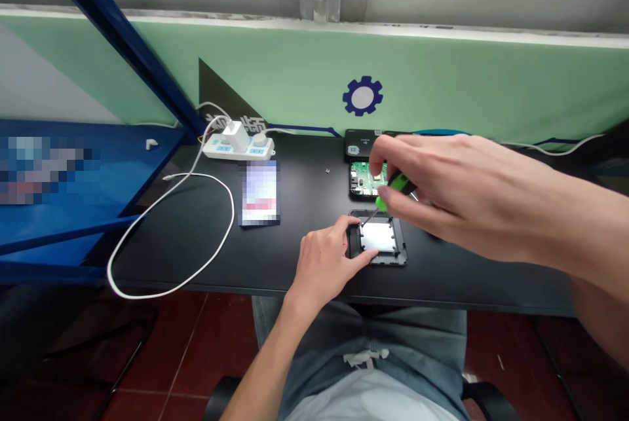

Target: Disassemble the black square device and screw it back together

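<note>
My right hand point(437, 185) grips a green-and-black screwdriver point(400, 183) between thumb and fingers. Its thin shaft slants down to the upper left part of a black plastic cover point(401, 252), which lies flat on the table with a silver metal plate point(377, 237) set inside. With thumb and forefinger, my left hand point(329, 254) holds the cover at its left and lower edges. Just behind the cover sits a green circuit board point(363, 180) in a black casing, partly hidden by my right hand. Whether the tip sits in a screw is too small to tell.
Behind the board lies a black box-like device point(358, 144). A tiny metal piece point(327, 171) rests left of it on the black table point(299, 198). Farther left are a blurred card point(259, 193), a white power strip point(219, 147) and a looped white cable point(232, 211).
</note>
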A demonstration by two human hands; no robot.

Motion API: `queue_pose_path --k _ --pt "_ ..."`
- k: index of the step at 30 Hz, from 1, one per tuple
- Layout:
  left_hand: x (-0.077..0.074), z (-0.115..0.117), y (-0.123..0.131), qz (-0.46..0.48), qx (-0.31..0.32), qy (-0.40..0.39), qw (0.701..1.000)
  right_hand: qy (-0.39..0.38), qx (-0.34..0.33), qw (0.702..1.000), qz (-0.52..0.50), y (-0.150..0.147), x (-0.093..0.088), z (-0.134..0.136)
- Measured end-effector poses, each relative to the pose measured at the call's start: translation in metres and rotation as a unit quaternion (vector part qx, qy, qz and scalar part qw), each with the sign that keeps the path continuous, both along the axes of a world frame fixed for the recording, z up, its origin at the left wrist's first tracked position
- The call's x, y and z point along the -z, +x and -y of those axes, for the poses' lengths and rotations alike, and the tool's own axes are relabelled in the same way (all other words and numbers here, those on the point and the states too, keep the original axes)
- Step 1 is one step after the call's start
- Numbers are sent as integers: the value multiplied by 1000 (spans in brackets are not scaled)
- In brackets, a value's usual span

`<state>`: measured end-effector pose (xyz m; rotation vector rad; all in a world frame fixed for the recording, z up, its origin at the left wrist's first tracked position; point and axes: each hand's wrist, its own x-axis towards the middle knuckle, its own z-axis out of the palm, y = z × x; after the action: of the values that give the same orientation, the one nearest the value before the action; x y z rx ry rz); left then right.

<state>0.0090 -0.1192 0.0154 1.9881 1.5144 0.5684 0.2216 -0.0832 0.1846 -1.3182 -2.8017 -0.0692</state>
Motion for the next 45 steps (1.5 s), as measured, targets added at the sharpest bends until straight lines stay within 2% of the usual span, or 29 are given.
queue_pose_path --k 2,4,8,11,13,17,18,23,28,29,34,38,42,45 --pt "0 0 0 0 3 1 1000 -49 -39 998 -27 3 0 -1" --pt "0 0 0 -1 4 1 1000 -60 -41 997 -23 4 0 -1" --pt "-1 0 0 -7 -2 1 1000 5 7 1000 -4 2 2 0" --pt "-2 0 0 -7 0 -1 1000 -31 -42 998 -20 3 3 0" --pt "-2 0 0 -6 3 -5 1000 -39 -51 998 -13 3 5 0" --pt "-2 0 0 -9 -5 -10 1000 50 24 998 33 1 6 2" --pt "-2 0 0 -9 -6 -10 1000 53 25 998 32 2 6 2" --pt "-1 -1 0 -7 -1 -3 1000 -31 -67 997 -7 6 2 -2" --pt "-1 0 0 -8 -7 -4 1000 60 22 997 43 0 5 -2" --pt "-1 0 0 -6 -6 -2 1000 62 23 997 38 1 6 -1" --pt "0 0 -1 -1 -1 1 1000 -2 -65 998 10 8 7 -2" --pt "0 -1 -1 0 -5 -14 1000 71 -36 996 33 0 7 -1" --pt "0 -2 -2 6 0 -13 1000 68 -18 997 36 -9 9 1" --pt "0 -1 -2 5 -3 -4 1000 59 -31 998 15 -7 12 0"
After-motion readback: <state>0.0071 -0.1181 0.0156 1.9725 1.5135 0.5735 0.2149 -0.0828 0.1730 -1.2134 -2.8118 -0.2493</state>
